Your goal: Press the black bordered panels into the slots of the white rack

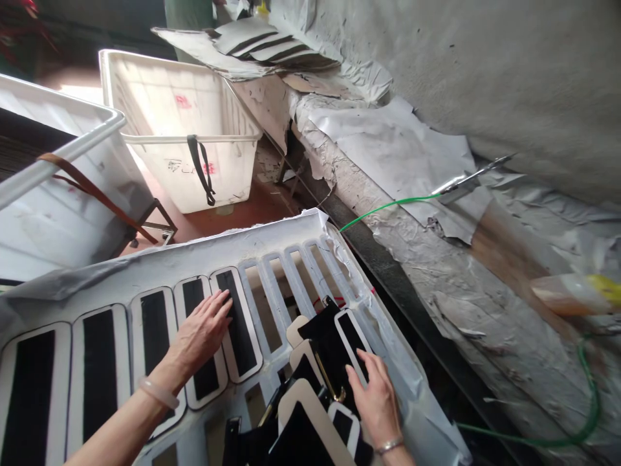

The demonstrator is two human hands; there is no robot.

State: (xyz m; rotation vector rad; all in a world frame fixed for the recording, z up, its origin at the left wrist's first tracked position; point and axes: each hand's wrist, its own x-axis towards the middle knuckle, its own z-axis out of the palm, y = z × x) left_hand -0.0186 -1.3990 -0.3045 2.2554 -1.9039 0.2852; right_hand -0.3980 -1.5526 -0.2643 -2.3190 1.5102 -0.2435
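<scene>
My left hand (206,327) lies flat with its fingers together over two rounded black panels with pale borders. Its fingertips rest on the rightmost panel (237,323) of a row on a slatted grey rack (286,304). My right hand (378,398) has thumb and fingers apart beside a narrow black strip with a pale border (352,340); whether it touches the strip is hard to see. Left of that hand, a loose pile of black and beige pieces (303,421) lies on the rack, some with gold-coloured metal bars (327,375).
Two white plastic bins (220,171) (109,175) stand beyond the rack. On the right runs a ledge covered in crusted paper (388,142), holding a brush-like tool (470,178) with a green hose. A bottle with a yellow cap (577,294) lies there too.
</scene>
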